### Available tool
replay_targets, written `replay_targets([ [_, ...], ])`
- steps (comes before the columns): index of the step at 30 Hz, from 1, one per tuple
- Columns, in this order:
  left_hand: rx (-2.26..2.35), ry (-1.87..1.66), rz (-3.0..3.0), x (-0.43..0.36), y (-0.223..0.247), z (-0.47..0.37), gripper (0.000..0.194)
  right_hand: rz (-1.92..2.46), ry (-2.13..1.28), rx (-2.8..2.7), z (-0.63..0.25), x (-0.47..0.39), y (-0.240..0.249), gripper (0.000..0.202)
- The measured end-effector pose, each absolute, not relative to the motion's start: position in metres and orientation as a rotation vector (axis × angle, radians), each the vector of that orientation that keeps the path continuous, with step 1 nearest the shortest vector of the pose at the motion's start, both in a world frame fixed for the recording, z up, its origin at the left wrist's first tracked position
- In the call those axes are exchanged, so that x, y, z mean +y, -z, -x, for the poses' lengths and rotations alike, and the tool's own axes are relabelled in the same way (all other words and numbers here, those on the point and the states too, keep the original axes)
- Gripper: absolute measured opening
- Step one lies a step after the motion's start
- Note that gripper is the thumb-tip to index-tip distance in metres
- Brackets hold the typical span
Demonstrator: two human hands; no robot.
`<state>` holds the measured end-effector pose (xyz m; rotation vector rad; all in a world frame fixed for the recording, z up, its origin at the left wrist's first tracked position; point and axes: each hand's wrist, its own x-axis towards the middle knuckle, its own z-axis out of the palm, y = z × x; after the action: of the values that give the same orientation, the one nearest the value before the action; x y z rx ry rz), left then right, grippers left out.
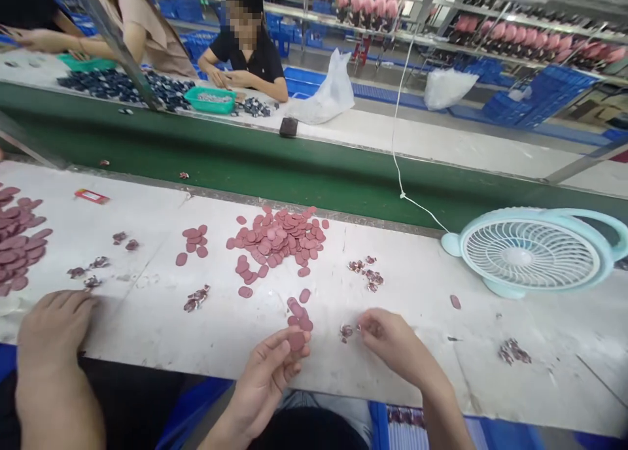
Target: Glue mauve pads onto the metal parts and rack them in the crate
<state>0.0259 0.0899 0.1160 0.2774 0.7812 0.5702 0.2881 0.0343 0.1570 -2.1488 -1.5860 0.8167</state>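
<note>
My left hand point(267, 378) pinches a dull-red oval disc point(296, 341) between thumb and fingers, just over the near part of the white table point(235, 345). Right beyond it lie several overlapping discs of the same kind point(296, 308). My right hand point(392, 345) is closed in a pinch low over the table, with a bit of a small shiny reddish piece point(359, 328) showing at its fingertips. Beside those fingertips rests a little cluster of similar shiny pieces point(346, 333). A large heap of red oval discs point(282, 234) lies farther back.
A light-blue fan point(530, 254) stands at the right. More shiny clusters point(366, 273) and a second disc heap point(19, 241) lie on the table. Another person's hand point(56, 326) rests at the left. Co-workers sit beyond the green belt point(245, 169).
</note>
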Motion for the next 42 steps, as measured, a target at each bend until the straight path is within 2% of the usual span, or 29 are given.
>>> replay_targets([
  [3,0.762,-0.528,-0.286,0.084,-0.11,-0.03,0.025,2.198,-0.787,-1.524,-0.286,-0.002,-0.139,0.02],
  [7,0.719,-0.469,-0.313,0.077,-0.11,-0.039,0.025,2.232,-0.587,-1.504,-0.286,-0.019,-0.126,0.038],
  [10,0.71,-0.451,-0.321,0.073,-0.11,-0.045,0.024,2.273,-0.475,-1.51,-0.287,-0.021,-0.121,0.029],
  [13,0.719,-0.447,-0.324,0.07,-0.11,-0.049,0.024,2.279,-0.528,-1.57,-0.291,-0.016,-0.119,0.018],
  [17,0.708,-0.434,-0.346,0.066,-0.113,-0.055,0.023,2.235,-0.555,-1.428,-0.286,-0.012,-0.128,0.018],
  [22,0.686,-0.437,-0.42,0.059,-0.115,-0.062,0.025,1.785,-1.064,-0.786,-0.247,-0.028,-0.153,0.018],
  [24,0.67,-0.45,-0.452,0.055,-0.115,-0.064,0.026,1.67,-1.168,-0.676,-0.231,-0.033,-0.159,0.017],
  [35,0.605,-0.443,-0.562,0.049,-0.116,-0.073,0.019,1.657,-1.253,-0.653,-0.224,-0.035,-0.168,0.019],
  [39,0.619,-0.462,-0.543,0.044,-0.117,-0.079,0.007,1.678,-1.167,-0.646,-0.22,-0.039,-0.17,0.018],
  [42,0.626,-0.493,-0.566,0.042,-0.119,-0.083,0.007,1.665,-1.095,-0.675,-0.218,-0.042,-0.169,0.017],
])
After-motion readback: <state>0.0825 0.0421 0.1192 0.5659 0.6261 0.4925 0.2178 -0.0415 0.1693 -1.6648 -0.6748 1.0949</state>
